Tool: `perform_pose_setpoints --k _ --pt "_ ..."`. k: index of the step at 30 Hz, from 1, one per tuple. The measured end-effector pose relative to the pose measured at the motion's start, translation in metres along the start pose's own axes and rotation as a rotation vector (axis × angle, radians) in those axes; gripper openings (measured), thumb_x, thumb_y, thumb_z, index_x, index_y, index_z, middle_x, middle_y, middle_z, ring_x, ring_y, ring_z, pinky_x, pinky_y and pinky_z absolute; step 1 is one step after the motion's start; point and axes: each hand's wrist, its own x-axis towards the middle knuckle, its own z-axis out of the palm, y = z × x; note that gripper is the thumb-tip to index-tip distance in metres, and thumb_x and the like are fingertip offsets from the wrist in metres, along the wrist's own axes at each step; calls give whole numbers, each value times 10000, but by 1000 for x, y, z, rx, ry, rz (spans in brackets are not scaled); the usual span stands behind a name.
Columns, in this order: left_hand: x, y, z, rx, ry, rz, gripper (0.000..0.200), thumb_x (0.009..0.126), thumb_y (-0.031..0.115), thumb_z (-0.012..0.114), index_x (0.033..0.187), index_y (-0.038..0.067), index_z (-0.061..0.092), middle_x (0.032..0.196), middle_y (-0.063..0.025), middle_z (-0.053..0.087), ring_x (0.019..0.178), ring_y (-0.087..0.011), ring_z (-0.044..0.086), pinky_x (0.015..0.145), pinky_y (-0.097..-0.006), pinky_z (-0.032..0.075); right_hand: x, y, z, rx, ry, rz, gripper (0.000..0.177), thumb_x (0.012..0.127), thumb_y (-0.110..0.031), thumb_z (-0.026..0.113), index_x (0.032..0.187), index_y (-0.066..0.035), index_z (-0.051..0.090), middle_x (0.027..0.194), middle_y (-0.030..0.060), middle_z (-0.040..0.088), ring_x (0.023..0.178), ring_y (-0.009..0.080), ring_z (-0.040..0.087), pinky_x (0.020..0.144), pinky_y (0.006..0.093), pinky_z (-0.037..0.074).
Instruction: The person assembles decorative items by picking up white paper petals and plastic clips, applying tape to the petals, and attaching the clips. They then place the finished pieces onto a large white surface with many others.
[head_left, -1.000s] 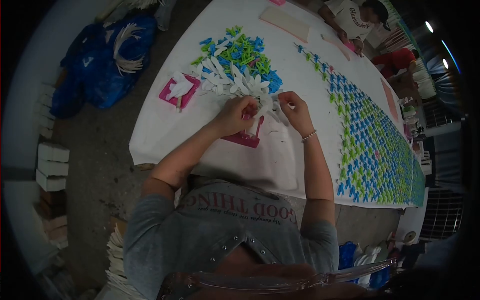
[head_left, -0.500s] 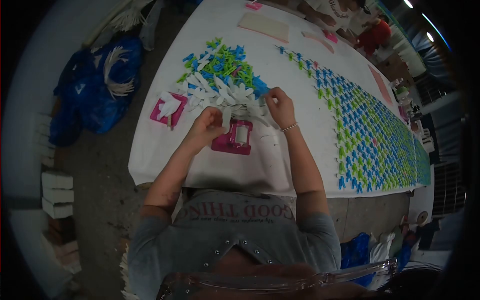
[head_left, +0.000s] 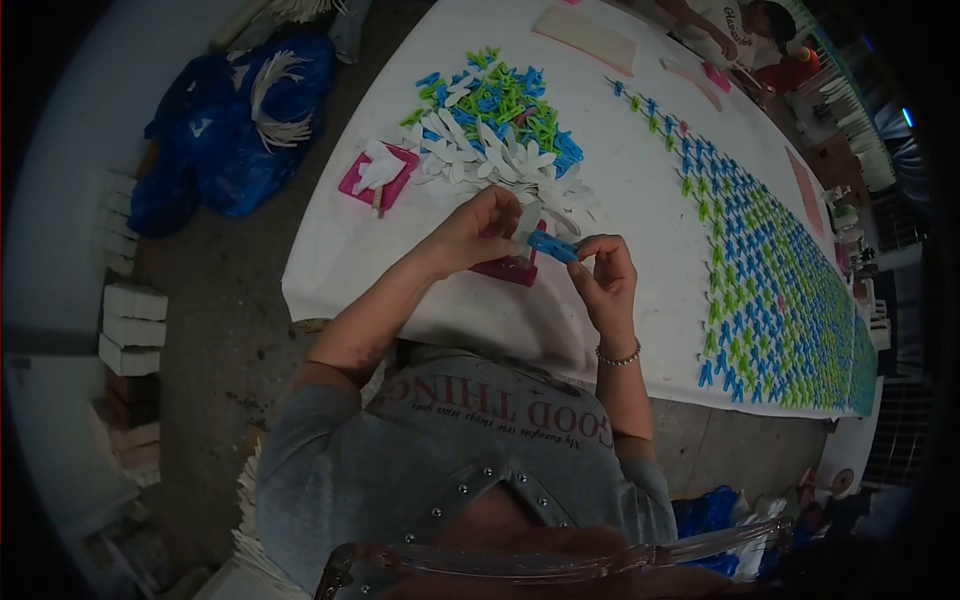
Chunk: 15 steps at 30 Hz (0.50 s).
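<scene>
My left hand pinches a white petal-shaped piece that points upward. Between thumb and fingers of my right hand is a blue clothespin, its other end meeting the white piece. Under both hands sits a pink holder, partly covered by my left hand. Just beyond lie loose white petal-shaped pieces, some joined like flowers. Behind them is a heap of green and blue clothespins.
A pink tray with a crumpled white cloth stands left on the white table. Rows of blue and green clothespins cover the right side. Blue bags lie on the floor at left. A person is across the table.
My right hand has come back from the edge of the heap with a blue clothespin and met my left hand over the pink holder. The view has shifted, too.
</scene>
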Motion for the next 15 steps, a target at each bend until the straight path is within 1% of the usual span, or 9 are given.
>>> perform_pose_setpoints --k 5,10,12,13,15 --pt "-2 -1 1 87 -9 17 393 729 -35 630 1063 85 459 861 25 479 804 -64 461 744 -224 392 2 -1 4 8 -36 7 270 760 73 650 959 -43 509 930 14 538 893 110 498 859 250 393" --pt "-4 -1 1 94 13 18 394 731 -35 636 1062 81 456 871 22 479 804 -64 462 745 -227 396 4 2 7 31 -69 13 305 763 57 661 1008 -41 507 960 16 545 903 103 499 849 246 400" --pt "-2 -2 -1 103 -3 27 395 732 -36 639 1062 78 455 877 21 480 806 -65 464 749 -229 399 7 -9 10 214 -70 228 186 839 -48 631 984 -35 516 901 10 552 856 114 528 826 250 423" --pt "-3 -2 -1 116 -4 29 401 732 -38 642 1066 76 452 881 22 483 810 -67 467 759 -228 402 7 -4 7 205 -51 218 186 839 -48 631 984 -35 516 901 10 552 856 114 528 826 250 423" --pt "1 -3 -1 127 -52 43 408 731 -41 645 1070 74 448 885 22 486 813 -69 469 768 -228 405 6 14 -4 471 -66 491 103 893 -109 591 942 -32 542 857 14 570 777 108 544 733 250 459"
